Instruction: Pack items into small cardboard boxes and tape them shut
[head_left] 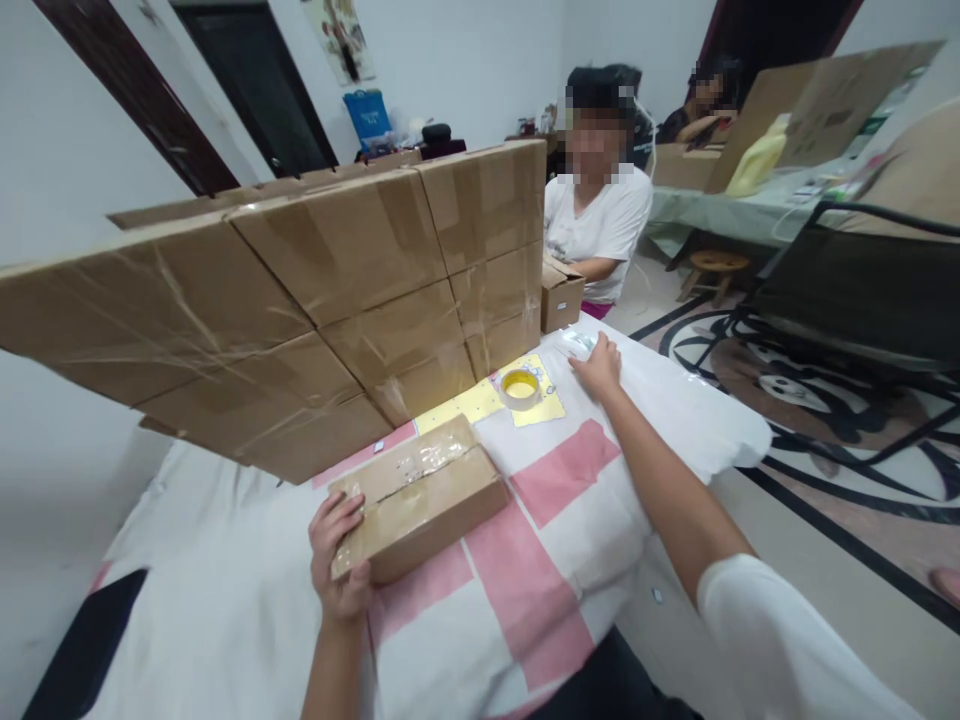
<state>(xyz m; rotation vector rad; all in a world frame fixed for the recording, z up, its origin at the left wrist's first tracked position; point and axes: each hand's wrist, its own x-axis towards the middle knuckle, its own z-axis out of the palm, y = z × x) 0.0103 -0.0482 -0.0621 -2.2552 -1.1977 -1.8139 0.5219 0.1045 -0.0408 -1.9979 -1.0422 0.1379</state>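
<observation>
Both hands work over a cloth-covered table (225, 600) checked in white and pink. Nearest, the left hand (339, 558) clasps the near end of a small taped cardboard box (420, 498), fingers curled over its top edge and thumb at the end face; the box lies flat on the cloth, angled away to the right. Farther out, the right hand (600, 368) stretches across the table with its arm nearly straight, fingers loosely spread and resting on a crinkled bit of clear plastic (579, 342) at the table's far edge; whether it grips the plastic cannot be told. Just left of that hand a roll of yellow tape (520, 387) lies flat on a yellow patch of the cloth. Behind the small box rises a wall of stacked taped cartons (322, 290). Beyond the table a seated person in a white shirt (600, 225) holds another small carton (561, 293).
</observation>
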